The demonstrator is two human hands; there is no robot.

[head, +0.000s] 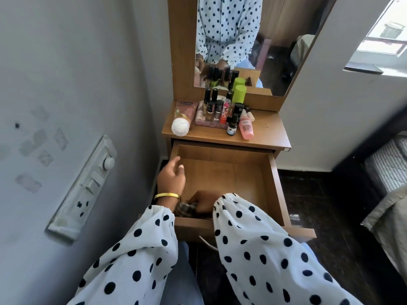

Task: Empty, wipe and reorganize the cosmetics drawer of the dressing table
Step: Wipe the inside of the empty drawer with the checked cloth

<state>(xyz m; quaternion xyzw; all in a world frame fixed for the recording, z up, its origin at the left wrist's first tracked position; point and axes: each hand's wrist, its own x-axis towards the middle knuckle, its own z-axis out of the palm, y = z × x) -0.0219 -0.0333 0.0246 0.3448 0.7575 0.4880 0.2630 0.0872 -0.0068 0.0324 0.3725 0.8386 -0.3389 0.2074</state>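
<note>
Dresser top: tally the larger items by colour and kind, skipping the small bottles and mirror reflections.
Pink tube: 1
Pink bottle: 1
Green can: 1
Pink tray: 1
Total: 4

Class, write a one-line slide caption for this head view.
Right hand wipes the emptied drawer with a cloth; cosmetics wait above.

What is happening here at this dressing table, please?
A person is cleaning out the pulled-open drawer. The right hand presses a dark cloth at the drawer's front left corner, while the left hand hovers open above its left side. The drawer otherwise looks empty. The cosmetics stand crowded on the tabletop below the mirror.
</note>
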